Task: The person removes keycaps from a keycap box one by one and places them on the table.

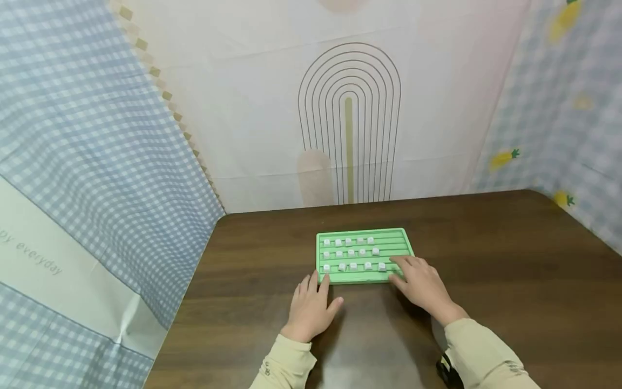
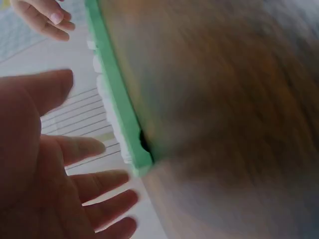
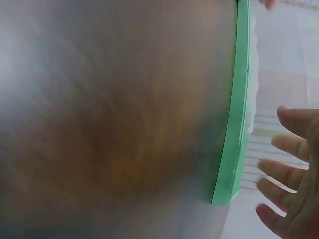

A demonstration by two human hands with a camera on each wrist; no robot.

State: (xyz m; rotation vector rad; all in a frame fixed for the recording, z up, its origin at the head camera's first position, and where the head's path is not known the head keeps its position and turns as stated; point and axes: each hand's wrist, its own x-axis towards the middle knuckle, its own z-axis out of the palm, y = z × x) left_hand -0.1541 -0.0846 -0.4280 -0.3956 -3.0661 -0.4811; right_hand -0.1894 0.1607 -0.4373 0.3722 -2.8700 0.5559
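Note:
A green tray (image 1: 359, 278) with ridged rows lies on the brown table, bearing three rows of small white cubes (image 1: 367, 266). My left hand (image 1: 310, 310) is at the tray's front left corner, fingers spread and relaxed, holding nothing. At the tray's right side, my right hand (image 1: 421, 282) has its fingers extended over the front right corner; whether they touch it I cannot tell. Both wrist views show the tray's green side edge, (image 2: 117, 79) in the left one, beside spread fingers; the right hand (image 3: 294, 174) is empty as well.
The dark wooden table (image 1: 243, 302) reaches back to a pale wall cloth (image 1: 257, 135) with an arch pattern. Blue checked cloth (image 1: 121, 124) hangs at the left, and more with yellow pineapples at the right. A black object (image 1: 448, 371) is by the right sleeve.

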